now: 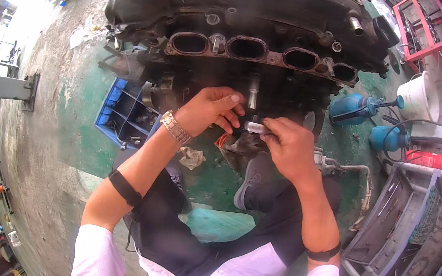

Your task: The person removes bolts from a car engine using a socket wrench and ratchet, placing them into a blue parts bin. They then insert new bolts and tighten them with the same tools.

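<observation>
In front of me stands a dark, grimy engine (227,12) with a row of oval ports along its near side. A shiny cylindrical metal piece, like a socket or extension (253,90), points down from the engine's middle. My right hand (290,148) pinches a short silver metal piece with a rounded end (256,127), just below that cylinder; its kind is not clear. My left hand (216,112) is left of the silver piece, palm turned inward. Its fingers are bent and apart, with nothing visible in them.
On the floor lie a blue divided tray (115,129), a crumpled rag (191,158) and a dark cloth (239,149). To the right are blue spray bottles (352,108), a white bucket (420,97) and a metal tool cart (401,225). A red frame (425,31) stands behind.
</observation>
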`<action>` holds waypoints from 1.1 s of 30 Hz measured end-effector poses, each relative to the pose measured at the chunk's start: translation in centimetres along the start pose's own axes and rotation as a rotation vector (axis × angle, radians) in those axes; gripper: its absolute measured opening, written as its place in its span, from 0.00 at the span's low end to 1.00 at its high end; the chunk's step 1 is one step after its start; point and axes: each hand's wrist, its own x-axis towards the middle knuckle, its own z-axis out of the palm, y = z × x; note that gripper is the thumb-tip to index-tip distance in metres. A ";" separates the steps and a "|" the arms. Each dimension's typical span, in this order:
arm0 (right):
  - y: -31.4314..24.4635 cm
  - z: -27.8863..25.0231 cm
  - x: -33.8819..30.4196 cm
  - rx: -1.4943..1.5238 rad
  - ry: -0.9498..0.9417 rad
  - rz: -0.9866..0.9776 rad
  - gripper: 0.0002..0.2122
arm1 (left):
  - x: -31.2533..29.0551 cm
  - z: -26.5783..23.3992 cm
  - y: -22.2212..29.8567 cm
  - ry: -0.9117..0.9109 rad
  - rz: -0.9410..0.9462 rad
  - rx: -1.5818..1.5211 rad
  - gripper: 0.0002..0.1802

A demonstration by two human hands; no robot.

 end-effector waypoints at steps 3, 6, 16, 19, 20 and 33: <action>-0.1 0.0 0.5 0.004 -0.028 0.000 0.13 | 0.7 0.3 -0.1 -0.011 -0.015 -0.062 0.17; -0.2 -0.2 0.7 0.012 -0.057 0.019 0.14 | 1.3 0.5 -0.2 -0.044 -0.019 -0.061 0.16; 0.0 -0.3 1.4 0.015 -0.090 -0.003 0.15 | 1.9 1.1 -1.1 -0.059 -0.085 -0.060 0.17; -0.1 -0.4 1.6 0.029 -0.094 0.001 0.15 | 2.1 1.0 -1.3 -0.063 -0.097 -0.106 0.17; -0.1 -0.5 1.7 0.034 -0.094 0.005 0.15 | 2.1 1.0 -1.3 -0.069 -0.100 -0.119 0.17; 0.2 -0.5 1.3 0.010 -0.131 0.106 0.14 | 2.1 1.0 -1.3 -0.071 -0.098 -0.106 0.18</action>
